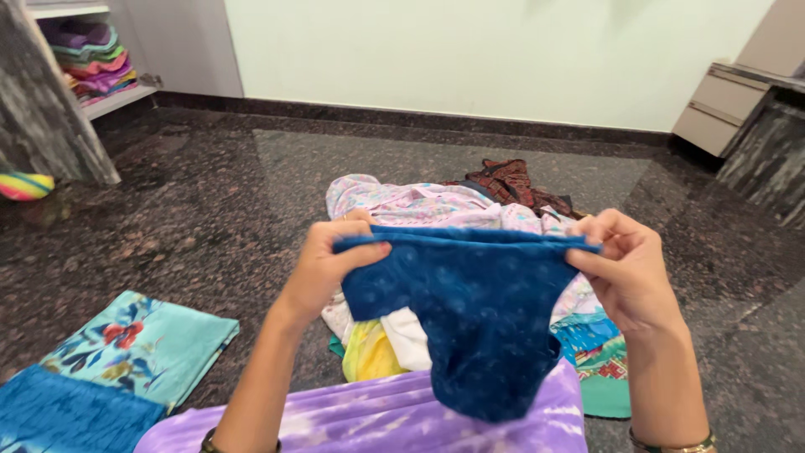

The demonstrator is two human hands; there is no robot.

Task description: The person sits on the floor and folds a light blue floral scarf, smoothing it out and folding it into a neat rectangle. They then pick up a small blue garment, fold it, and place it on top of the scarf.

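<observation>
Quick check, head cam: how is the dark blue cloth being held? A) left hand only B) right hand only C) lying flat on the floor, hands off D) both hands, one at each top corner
D: the left hand and right hand each pinch a top corner of the dark blue cloth, which hangs stretched between them above the pile of clothes.

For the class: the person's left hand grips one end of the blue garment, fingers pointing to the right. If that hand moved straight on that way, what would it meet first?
Probably the right hand, which grips the other end of the blue garment that the left hand holds; only taut fabric lies between them, though depth is uncertain.
</observation>
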